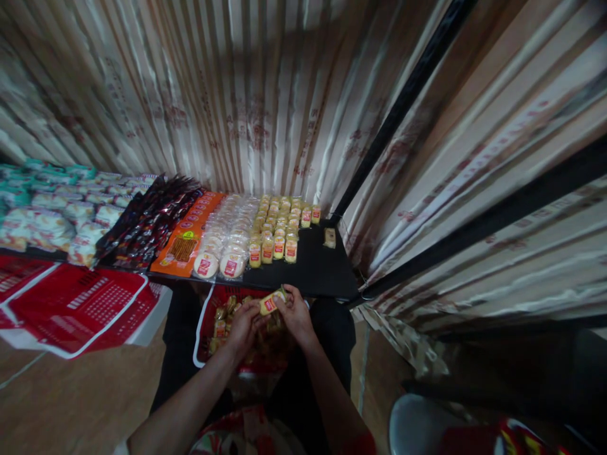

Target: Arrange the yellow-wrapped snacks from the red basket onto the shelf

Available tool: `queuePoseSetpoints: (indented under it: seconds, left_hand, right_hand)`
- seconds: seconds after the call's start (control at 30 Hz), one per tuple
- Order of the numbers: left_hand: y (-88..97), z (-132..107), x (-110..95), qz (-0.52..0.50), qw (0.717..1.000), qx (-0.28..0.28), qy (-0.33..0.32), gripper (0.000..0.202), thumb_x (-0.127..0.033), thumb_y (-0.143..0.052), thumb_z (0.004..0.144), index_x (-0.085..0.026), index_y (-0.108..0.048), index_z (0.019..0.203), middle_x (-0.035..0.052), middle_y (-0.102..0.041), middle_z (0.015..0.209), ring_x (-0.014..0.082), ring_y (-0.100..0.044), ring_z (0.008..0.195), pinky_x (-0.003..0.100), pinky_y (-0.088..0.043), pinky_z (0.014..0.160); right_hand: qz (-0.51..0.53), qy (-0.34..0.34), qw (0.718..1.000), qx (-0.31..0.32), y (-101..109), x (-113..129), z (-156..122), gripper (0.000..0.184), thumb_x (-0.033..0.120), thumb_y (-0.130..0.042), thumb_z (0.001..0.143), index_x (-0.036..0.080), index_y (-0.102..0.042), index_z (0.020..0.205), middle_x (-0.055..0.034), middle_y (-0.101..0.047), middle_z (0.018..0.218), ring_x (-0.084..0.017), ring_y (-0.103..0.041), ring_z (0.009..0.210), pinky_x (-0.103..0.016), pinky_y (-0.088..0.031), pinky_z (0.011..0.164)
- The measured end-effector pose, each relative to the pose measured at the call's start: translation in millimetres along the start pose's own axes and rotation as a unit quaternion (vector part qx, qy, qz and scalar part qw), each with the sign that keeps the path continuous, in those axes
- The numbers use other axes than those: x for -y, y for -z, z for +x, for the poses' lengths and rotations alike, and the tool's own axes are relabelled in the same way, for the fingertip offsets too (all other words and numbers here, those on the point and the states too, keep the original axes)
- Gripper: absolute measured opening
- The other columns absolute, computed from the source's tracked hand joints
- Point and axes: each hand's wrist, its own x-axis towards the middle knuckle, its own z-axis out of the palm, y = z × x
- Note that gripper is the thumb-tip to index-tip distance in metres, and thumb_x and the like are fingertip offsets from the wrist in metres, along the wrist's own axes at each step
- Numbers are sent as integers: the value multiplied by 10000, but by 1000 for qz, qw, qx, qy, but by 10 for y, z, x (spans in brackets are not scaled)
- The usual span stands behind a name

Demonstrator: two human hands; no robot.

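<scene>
Between my two hands is a small yellow wrapped snack cake (268, 304) with a red and white label. My left hand (245, 324) pinches its left end, and the fingers of my right hand (294, 314) close on its right end. Both hands are over a red basket (203, 328) with a white rim, which rests between my legs and holds many similar yellow packets (220, 327). Just ahead, rows of the same yellow snack cakes (279, 243) stand on a black shelf (313, 268).
Left of the yellow rows lie round white wrapped snacks (232, 264), an orange packet (184, 243), dark packets (147, 221) and white packets (88, 237). One pale packet (329, 237) sits near a black post (379, 148). Another red basket (104, 306) stands at left.
</scene>
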Motion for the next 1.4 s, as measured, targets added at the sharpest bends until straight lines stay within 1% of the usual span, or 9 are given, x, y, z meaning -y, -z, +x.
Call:
queuePoseSetpoints:
  seconds: [0.17,0.33,0.47,0.6,0.7,0.9,1.0,1.23,1.4]
  left_hand:
    - [-116,-11,-23,-17,1000,6,-20,87,-68,-599,667,-134,-593,724,31,-663,772,128,-630,759,280,-546,741]
    - [-212,-4,15,-7,999,-11,-53,131,-114,-646,615,-145,-576,722,16,-653,744,127,-623,738,291,-530,740]
    - [-250,1,47,44,996,-13,-75,225,-190,-698,575,-148,-572,757,12,-651,753,124,-623,715,275,-512,724]
    - [-276,59,40,166,980,-18,-112,212,-217,-671,601,-157,-563,774,-23,-611,633,99,-574,578,222,-470,601]
    - [-298,130,10,305,932,-28,-194,126,-169,-609,656,-174,-576,778,-13,-618,679,110,-571,626,228,-459,632]
    - [-414,208,-79,526,796,-47,-296,156,-138,-518,746,-186,-606,866,42,-602,879,167,-546,834,308,-436,811]
    - [-494,239,-116,554,766,-59,-320,167,-144,-532,745,-203,-622,873,55,-610,900,205,-516,901,351,-404,873]
    - [-642,396,-150,466,824,-58,-317,164,-101,-585,669,-226,-631,764,44,-597,815,225,-504,891,364,-374,922]
    - [-730,482,-144,475,820,-50,-316,217,-96,-533,719,-207,-619,884,52,-584,880,195,-532,842,333,-412,871]
  right_hand:
    - [110,-1,992,-57,-105,-35,-4,537,362,-641,686,209,-481,1175,-21,-691,860,-158,-669,723,-265,-529,631]
    - [191,-38,980,-44,-186,3,-63,531,390,-626,693,179,-460,1152,-62,-690,902,-187,-673,821,-290,-540,686]
    - [159,-25,987,-26,-162,21,-55,388,368,-614,707,204,-502,1040,-44,-691,890,-175,-669,781,-296,-543,701]
    - [112,-12,994,-17,-116,57,-16,408,344,-573,741,223,-484,1120,-25,-687,881,-166,-666,753,-315,-545,727]
    - [65,0,997,-32,-78,123,20,476,331,-564,745,233,-473,1202,-31,-678,941,-174,-664,809,-333,-544,764]
    - [-31,32,996,-75,4,260,140,495,326,-555,741,219,-524,1223,-78,-570,1084,-164,-644,831,-286,-543,735]
    - [-30,48,994,-92,21,274,222,486,320,-552,749,229,-532,1226,-69,-544,1020,-164,-628,830,-283,-545,720]
    - [-58,83,988,-119,18,256,425,468,298,-550,761,241,-543,1225,-64,-525,971,-168,-598,781,-309,-536,717]
    - [-89,99,982,-134,-22,274,538,485,294,-499,791,236,-493,1272,-75,-510,1017,-156,-582,758,-305,-521,735]
